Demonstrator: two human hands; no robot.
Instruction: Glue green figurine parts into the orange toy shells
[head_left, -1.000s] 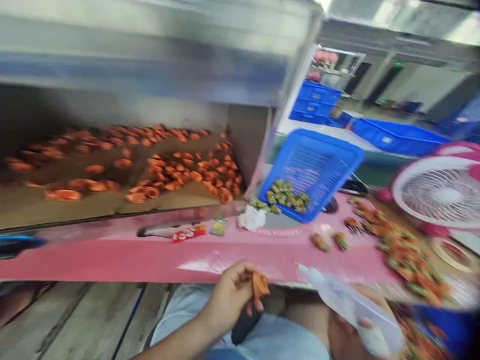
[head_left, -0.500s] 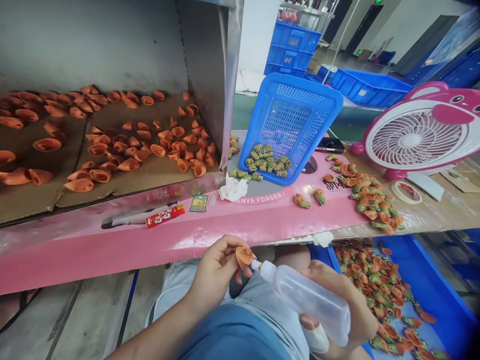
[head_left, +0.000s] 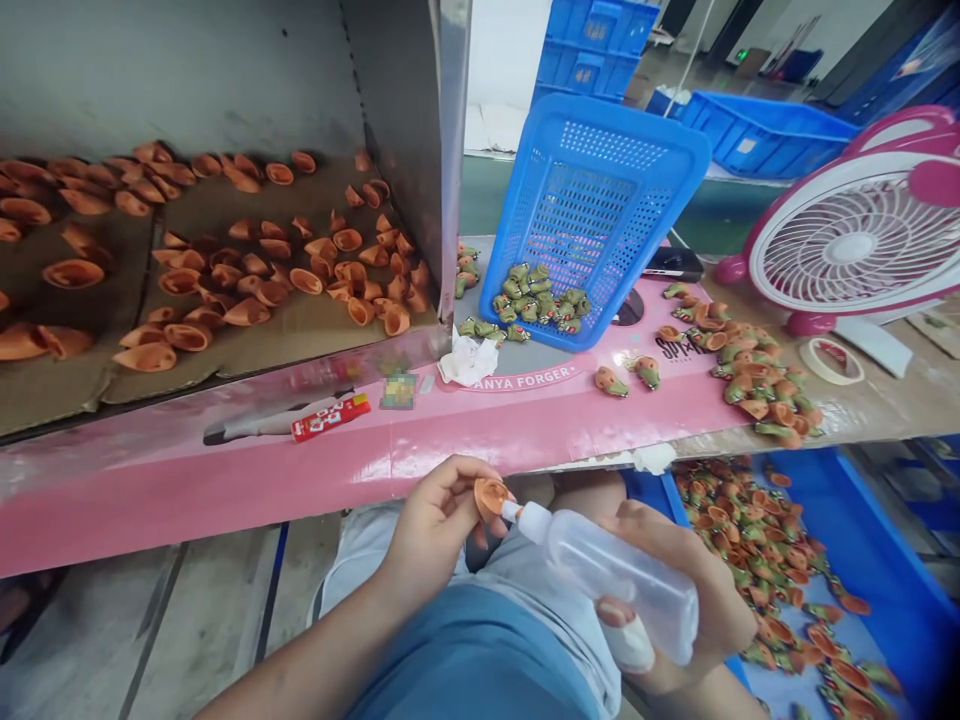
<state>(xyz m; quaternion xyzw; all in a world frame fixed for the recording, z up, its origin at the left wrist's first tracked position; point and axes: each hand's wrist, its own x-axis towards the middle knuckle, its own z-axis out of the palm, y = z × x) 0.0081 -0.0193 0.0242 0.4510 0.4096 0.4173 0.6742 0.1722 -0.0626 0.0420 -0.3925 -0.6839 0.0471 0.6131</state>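
Note:
My left hand (head_left: 439, 525) pinches an orange cup-shaped piece (head_left: 491, 497), its hollow side facing the bottle. Wrapped round a translucent squeeze bottle (head_left: 619, 570) is my right hand (head_left: 694, 590), with a white wrapping on one finger. The bottle's white nozzle meets the edge of the hollow in the orange piece. Many similar orange pieces (head_left: 187, 337) lie on cardboard in the metal-walled booth at left. Small green pieces (head_left: 532, 295) sit in a tilted blue basket (head_left: 679, 150). Joined green-and-orange pieces (head_left: 757, 375) are heaped on the table at right.
A blue bin (head_left: 885, 560) full of joined pieces stands low at right. On the table are a pink fan (head_left: 851, 245), a tape roll (head_left: 831, 362), crumpled tissue (head_left: 469, 360) and a red packet (head_left: 331, 417). Blue crates (head_left: 592, 55) are stacked behind.
The view has shifted slightly, so the table and basket appear higher. Both hands keep their holds, and the nozzle remains at the orange piece.

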